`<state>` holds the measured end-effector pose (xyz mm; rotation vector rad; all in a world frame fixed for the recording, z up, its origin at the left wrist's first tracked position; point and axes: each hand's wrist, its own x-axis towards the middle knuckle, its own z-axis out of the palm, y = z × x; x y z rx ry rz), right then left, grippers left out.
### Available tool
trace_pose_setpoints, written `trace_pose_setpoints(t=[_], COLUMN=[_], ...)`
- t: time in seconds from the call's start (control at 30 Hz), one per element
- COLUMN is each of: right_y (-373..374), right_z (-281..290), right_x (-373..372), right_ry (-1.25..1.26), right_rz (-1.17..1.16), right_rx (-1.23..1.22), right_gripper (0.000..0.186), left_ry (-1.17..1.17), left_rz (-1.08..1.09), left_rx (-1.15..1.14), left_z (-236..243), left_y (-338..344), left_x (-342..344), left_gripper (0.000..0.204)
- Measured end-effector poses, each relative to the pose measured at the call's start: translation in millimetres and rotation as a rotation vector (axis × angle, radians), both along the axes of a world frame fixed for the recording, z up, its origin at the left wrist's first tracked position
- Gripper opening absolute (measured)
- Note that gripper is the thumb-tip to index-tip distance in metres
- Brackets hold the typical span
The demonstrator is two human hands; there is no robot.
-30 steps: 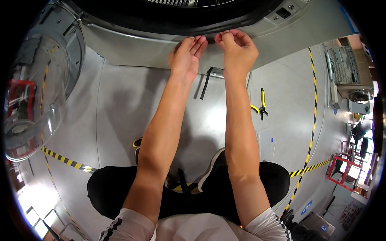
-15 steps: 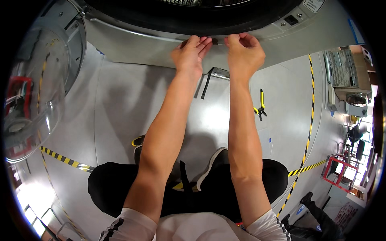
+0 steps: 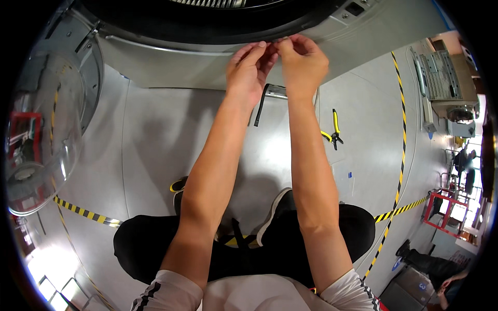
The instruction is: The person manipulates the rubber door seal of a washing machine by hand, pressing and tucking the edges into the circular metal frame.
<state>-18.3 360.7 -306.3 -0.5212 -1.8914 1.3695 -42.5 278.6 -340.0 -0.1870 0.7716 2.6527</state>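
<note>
A grey machine front (image 3: 181,67) holds a wide black rubber ring (image 3: 202,28) round a round opening, with a silver strip along the ring's lower edge. My left hand (image 3: 245,72) is at that edge, fingers curled toward the thumb. My right hand (image 3: 303,65) pinches at the same edge, almost touching the left. Whatever the fingertips grip is hidden. Below them, a black bar-like tool (image 3: 259,111) lies by a metal piece (image 3: 276,89) on the grey floor, and yellow-handled pliers (image 3: 335,128) lie to the right.
An open clear round door (image 3: 44,135) hangs at the left. Metal panels and boxes (image 3: 441,78) stand at the right, with a red frame (image 3: 441,212) beyond yellow-black floor tape (image 3: 400,155). At the lower right another person's dark legs and hands (image 3: 433,264) show.
My left hand has moved right, its fingertips now nearly meeting my right hand's. The machine sits slightly higher in the view. At the lower right, more of the other person has come into view.
</note>
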Motion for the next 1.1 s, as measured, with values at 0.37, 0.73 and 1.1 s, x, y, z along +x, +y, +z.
trace_pose_setpoints(t=[0.37,0.73,1.1], right_y=[6.9,19.9,15.5], right_z=[9.8,20.2,46.4], right_x=[8.5,6.1,14.9], right_ry=[0.124,0.115,-0.116], right_rz=[0.044,0.082,0.051], right_rx=[-0.085,-0.042,0.017], right_gripper=[0.018,0.018,0.018], left_ry=[-0.038,-0.077,0.012], left_rz=[0.038,0.032,0.066], left_rx=[-0.026,0.006,0.143], left_z=[6.2,12.9,2.1], left_y=[7.8,13.1,18.1], left_x=[1.1,0.8,2.7], left_gripper=[0.012,0.011,0.009])
